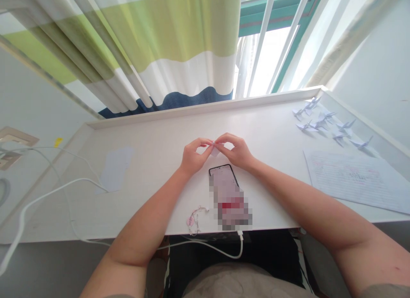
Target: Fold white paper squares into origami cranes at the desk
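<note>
A small piece of folded white paper (215, 151) is pinched between both hands above the middle of the desk. My left hand (196, 153) closes on it with thumb and fingertips. From the other side, my right hand (236, 149) pinches the same paper, so the fingertips of both hands meet. Its exact fold is mostly hidden by the fingers. Just below the hands lies a phone (221, 180) with its screen lit and partly blurred. Several folded paper cranes (326, 118) stand at the back right of the desk.
Lined written sheets (352, 178) lie at the right. White paper pieces (115, 167) rest at the left, near a white cable (48, 195). A beaded strap (192, 221) sits by the desk's front edge. A charging cable (240, 242) runs into the phone. Raised rims (205, 112) border the desk.
</note>
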Demonstrator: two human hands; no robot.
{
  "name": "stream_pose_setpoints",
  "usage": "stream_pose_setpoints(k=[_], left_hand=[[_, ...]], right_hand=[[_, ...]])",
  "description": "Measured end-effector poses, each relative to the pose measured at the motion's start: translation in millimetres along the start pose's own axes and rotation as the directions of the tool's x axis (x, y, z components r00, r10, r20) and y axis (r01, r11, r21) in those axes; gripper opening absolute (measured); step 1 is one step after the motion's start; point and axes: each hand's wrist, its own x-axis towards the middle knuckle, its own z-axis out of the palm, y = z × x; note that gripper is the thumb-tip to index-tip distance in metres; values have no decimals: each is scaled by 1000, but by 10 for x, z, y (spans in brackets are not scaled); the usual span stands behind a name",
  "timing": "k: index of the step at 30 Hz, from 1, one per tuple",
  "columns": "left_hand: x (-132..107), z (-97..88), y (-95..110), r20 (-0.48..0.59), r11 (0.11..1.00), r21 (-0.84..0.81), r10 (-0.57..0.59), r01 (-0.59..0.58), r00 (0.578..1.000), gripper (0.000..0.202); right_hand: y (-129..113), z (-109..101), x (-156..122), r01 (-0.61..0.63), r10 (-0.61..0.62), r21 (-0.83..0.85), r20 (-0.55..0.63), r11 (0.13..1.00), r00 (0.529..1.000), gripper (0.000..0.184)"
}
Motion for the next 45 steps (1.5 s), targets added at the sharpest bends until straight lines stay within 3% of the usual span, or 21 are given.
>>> stream_pose_setpoints(k=[6, 11, 14, 17, 27, 32, 35, 39, 45], left_hand=[[3, 18, -16, 29, 999, -35, -25, 26, 999, 11], [35, 26, -86, 7, 960, -191, -207, 204, 978, 23], [44, 32, -137, 108, 892, -303, -317, 335, 942, 44], [39, 41, -146, 207, 862, -322, -339, 391, 918, 45], [52, 62, -125, 110, 812, -429, -387, 395, 916, 53], [21, 120, -68, 127, 882, -306, -335, 359, 933, 48], [16, 145, -67, 62, 918, -244, -306, 311, 950, 43], [11, 153, -91, -4, 919, -223, -335, 325, 942, 44], [6, 142, -94, 1, 953, -139, -272, 269, 962, 51]], right_hand=[[29, 23, 6, -45, 44, 52, 19, 998, 999, 27], [126, 57, 19, -182, 194, 218, -35, 959, 980, 34], [182, 55, 49, -251, 291, 320, -86, 914, 953, 38], [196, 46, 64, -281, 322, 346, -67, 895, 944, 39], [170, 60, 47, -308, 306, 338, 60, 889, 950, 44], [114, 64, 28, -363, 333, 301, 146, 882, 931, 41], [59, 62, 20, -356, 324, 230, 165, 906, 932, 34], [11, 37, 29, -296, 258, 203, 195, 933, 946, 23], [-14, -15, 53, -297, 233, 247, 258, 922, 938, 37]])
